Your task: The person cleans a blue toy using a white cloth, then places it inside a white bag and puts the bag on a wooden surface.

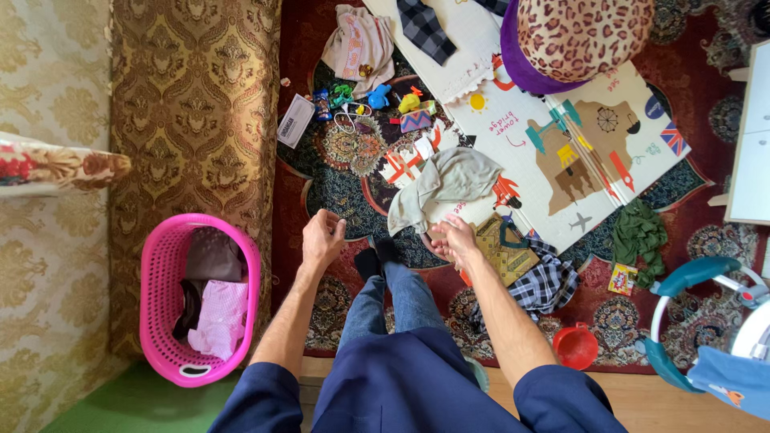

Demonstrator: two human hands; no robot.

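Head view is showing the right hand [455, 240] open, fingers touching the grey-green cloth [445, 186] lying just above it at frame centre; the left hand [322, 238], loosely curled and empty, is hanging farther left.

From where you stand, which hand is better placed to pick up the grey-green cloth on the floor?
The right hand, probably: it is already at the lower edge of the grey-green cloth. The left hand hangs apart from it, nearer the pink basket.
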